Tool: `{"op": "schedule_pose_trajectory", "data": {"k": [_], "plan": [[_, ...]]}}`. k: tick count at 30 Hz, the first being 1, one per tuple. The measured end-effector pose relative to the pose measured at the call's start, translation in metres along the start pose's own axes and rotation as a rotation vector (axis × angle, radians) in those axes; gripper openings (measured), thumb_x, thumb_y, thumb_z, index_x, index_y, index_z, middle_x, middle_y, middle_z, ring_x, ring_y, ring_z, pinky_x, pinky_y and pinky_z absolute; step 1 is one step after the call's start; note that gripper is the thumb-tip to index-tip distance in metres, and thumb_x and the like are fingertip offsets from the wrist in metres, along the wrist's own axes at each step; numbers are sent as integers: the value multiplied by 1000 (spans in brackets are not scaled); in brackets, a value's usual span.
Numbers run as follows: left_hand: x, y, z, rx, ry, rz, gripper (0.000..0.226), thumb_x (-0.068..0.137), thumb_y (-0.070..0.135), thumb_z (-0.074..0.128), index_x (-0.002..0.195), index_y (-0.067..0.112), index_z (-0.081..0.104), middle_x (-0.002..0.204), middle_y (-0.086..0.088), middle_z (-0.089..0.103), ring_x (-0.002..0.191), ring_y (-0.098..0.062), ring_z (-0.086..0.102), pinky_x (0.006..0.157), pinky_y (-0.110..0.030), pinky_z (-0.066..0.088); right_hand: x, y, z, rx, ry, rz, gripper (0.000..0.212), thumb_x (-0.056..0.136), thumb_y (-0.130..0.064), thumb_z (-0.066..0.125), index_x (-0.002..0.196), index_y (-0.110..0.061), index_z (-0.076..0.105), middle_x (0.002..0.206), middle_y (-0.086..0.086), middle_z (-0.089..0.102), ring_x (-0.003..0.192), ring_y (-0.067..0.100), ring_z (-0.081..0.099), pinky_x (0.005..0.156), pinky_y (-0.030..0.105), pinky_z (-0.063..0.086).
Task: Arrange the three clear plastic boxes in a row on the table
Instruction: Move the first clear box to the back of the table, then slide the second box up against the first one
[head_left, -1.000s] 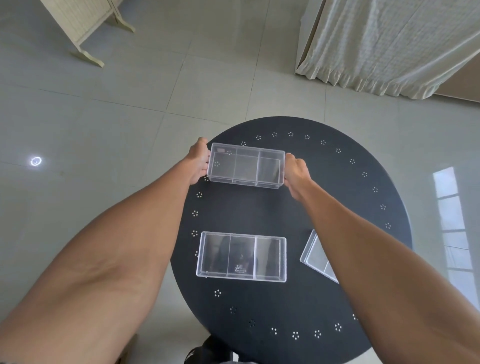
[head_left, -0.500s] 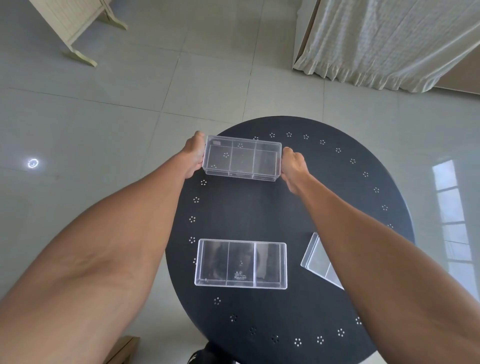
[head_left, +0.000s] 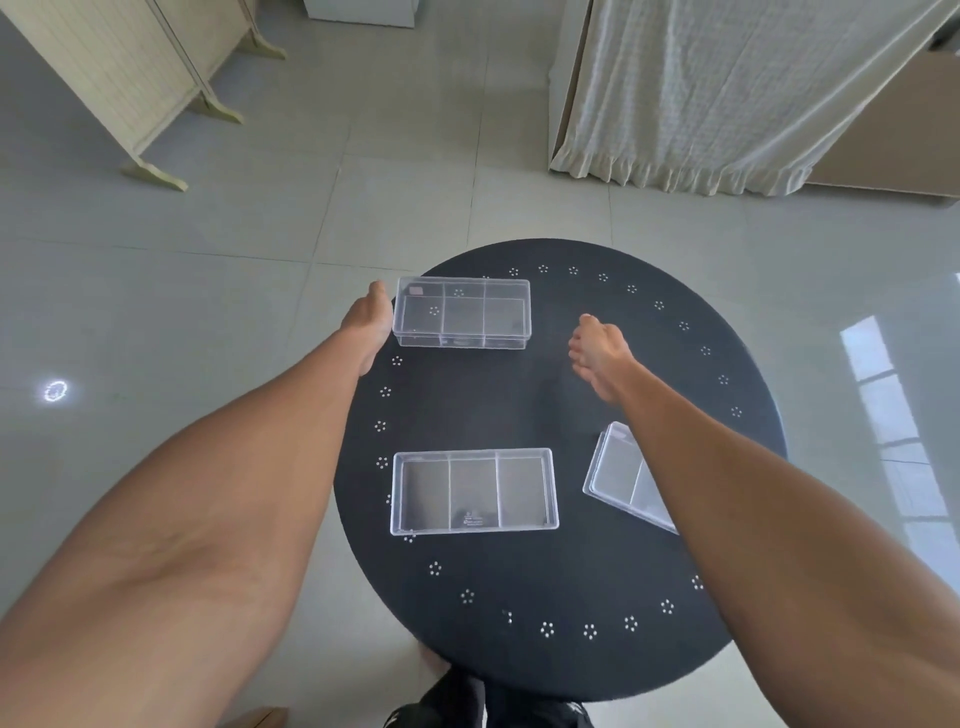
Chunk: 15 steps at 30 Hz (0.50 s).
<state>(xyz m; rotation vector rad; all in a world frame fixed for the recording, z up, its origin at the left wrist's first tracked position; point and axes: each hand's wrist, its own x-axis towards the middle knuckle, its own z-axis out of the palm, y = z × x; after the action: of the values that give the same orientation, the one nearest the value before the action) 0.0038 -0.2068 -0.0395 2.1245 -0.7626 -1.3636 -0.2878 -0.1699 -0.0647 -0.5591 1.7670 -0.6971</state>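
Round black worktop (head_left: 571, 415): far box (head_left: 462, 318) set down w/ my left hand (head_left: 370, 318) touching its end, right hand (head_left: 597, 345) loose, empty, nearest the skewed box (head_left: 618, 475) beside the near box (head_left: 472, 491).

Both forearms bare, no sleeves in view, no watch, rings or bands. Left hand (head_left: 370, 326) & right hand (head_left: 601, 349) bare too, no gloves. At bottom edge, dark shoes (head_left: 467, 704) w/ a bit of white trim; details too small to tell.
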Motion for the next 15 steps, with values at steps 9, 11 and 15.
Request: {"op": "schedule_pose_trajectory", "data": {"k": [9, 11, 15], "plan": [[-83, -12, 65, 93, -278, 12, 81, 95, 66, 27, 153, 11, 38, 152, -14, 47, 134, -32, 51, 110, -41, 40, -11, 56, -106, -110, 165, -68, 25, 83, -51, 37, 78, -27, 43, 84, 1, 51, 69, 19, 47, 75, 41, 43], [-104, -15, 88, 114, -366, 11, 74, 100, 61, 27, 145, 5, 44, 133, -14, 56, 120, -30, 57, 105, -38, 43, -40, 65, -130, -117, 257, -21, 32, 82, -51, 35, 84, -22, 47, 97, 7, 57, 84, 28, 54, 82, 41, 43], [-134, -23, 130, 199, -475, 27, 47, 101, 58, 29, 111, 16, 47, 84, -5, 50, 74, -18, 52, 80, -33, 46, -80, 94, -174, -179, 409, -18, 39, 109, -36, 35, 110, -5, 58, 105, 16, 56, 97, 31, 54, 85, 37, 38]]}}
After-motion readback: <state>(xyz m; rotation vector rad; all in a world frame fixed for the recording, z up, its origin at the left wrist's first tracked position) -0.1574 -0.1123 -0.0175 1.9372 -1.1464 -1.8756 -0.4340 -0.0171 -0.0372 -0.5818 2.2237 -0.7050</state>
